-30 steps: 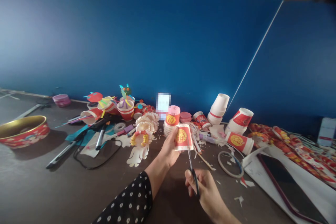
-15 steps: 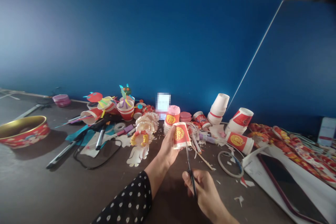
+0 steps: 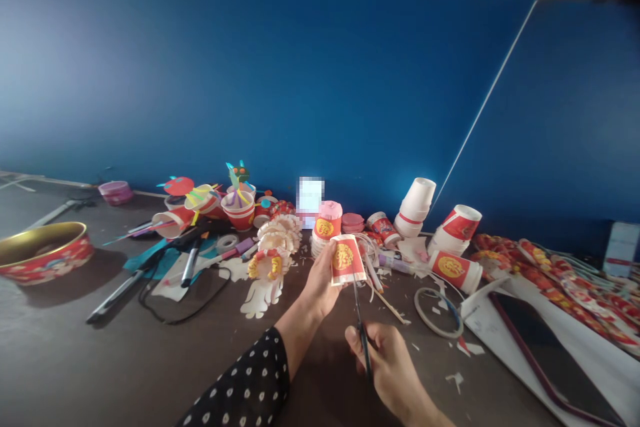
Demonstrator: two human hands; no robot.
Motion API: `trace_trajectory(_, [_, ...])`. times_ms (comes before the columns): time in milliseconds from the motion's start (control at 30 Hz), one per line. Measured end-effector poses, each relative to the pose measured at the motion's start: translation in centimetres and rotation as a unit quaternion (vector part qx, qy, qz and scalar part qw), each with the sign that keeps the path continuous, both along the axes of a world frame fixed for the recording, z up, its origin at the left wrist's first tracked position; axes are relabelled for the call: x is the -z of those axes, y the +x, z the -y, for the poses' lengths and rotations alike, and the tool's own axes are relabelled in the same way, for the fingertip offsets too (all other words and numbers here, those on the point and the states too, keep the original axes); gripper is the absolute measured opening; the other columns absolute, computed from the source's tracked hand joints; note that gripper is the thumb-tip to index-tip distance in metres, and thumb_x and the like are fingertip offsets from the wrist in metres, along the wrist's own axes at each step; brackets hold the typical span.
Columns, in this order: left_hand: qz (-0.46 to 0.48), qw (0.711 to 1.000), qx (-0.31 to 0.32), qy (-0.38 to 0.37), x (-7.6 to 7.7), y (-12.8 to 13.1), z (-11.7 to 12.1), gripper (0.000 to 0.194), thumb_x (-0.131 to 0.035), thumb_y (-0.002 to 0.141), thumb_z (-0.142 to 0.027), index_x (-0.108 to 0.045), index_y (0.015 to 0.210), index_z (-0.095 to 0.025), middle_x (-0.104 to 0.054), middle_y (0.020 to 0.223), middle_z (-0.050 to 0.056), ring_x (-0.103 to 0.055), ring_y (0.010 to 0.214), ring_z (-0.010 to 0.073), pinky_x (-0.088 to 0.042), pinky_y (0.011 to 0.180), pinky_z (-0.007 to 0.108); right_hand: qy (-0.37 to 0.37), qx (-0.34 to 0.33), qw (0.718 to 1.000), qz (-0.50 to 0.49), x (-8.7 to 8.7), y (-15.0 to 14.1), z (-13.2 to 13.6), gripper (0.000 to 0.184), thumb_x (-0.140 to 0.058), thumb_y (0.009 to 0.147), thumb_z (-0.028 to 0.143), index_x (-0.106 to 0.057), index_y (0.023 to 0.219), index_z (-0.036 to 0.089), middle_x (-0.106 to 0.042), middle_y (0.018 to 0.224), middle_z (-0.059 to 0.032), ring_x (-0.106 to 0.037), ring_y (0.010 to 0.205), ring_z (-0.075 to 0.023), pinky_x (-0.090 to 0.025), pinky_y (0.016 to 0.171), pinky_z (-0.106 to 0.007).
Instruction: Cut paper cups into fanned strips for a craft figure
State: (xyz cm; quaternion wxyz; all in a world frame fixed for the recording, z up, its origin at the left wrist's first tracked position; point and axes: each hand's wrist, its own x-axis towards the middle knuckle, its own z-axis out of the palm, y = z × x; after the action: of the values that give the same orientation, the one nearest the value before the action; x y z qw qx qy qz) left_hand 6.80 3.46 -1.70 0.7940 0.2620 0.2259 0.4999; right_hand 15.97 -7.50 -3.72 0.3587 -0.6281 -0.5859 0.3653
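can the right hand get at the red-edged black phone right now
Probably not yet: the right hand holds black-handled metal scissors. Otherwise the way looks free past white paper scraps, nothing covering the black phone.

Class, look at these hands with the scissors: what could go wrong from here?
1. The scissors in the right hand meet the lower edge of the red-and-white paper piece, close to the left hand, so a slip might nick its fingers.
2. The blades point up towards the yellow print; a cut running too far could spoil it.
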Motion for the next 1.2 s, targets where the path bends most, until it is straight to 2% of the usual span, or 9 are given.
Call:
trace_trajectory(167, [-0.002,1.0,0.004,0.021,0.2,0.1,0.1,0.045,-0.057,0.072,-0.046,-0.057,0.105,-0.017,-0.063,0.09,0.009,-0.059,0.074,0.0185,-0.045,0.061,0.029,0.01,0.006,1.0,0.002,0.1,0.2,0.0,0.051,-0.042,0.077,0.058,-0.042,0.048,0.016,-0.037,0.044,0.0033,-0.032,0.043,-0.0067,-0.022,0.042,-0.02])
trace_trajectory(700, [-0.015,1.0,0.0,0.018,0.4,0.2,0.0,0.044,-0.058,0.072,-0.045,-0.056,0.104,-0.016,-0.062,0.092,0.01,-0.057,0.074,0.0184,-0.044,0.058,0.027,0.011,0.011,1.0,-0.001,-0.1,0.1,0.0,0.052,-0.044,0.075,0.06,-0.043,0.047,0.016,-0.037,0.043,0.0038,-0.031,0.043,-0.0065,-0.022,0.042,-0.02])
trace_trajectory(1200, [-0.024,1.0,-0.004,0.008,0.3,0.3,0.0,0.042,-0.059,0.07,-0.046,-0.058,0.102,-0.018,-0.063,0.092,0.008,-0.058,0.074,0.0183,-0.044,0.06,0.028,0.006,0.027,0.999,-0.018,1.0,0.4,0.1,0.051,-0.043,0.076,0.059,-0.047,0.05,0.015,-0.044,0.041,0.0026,-0.037,0.04,-0.007,-0.025,0.041,-0.02])
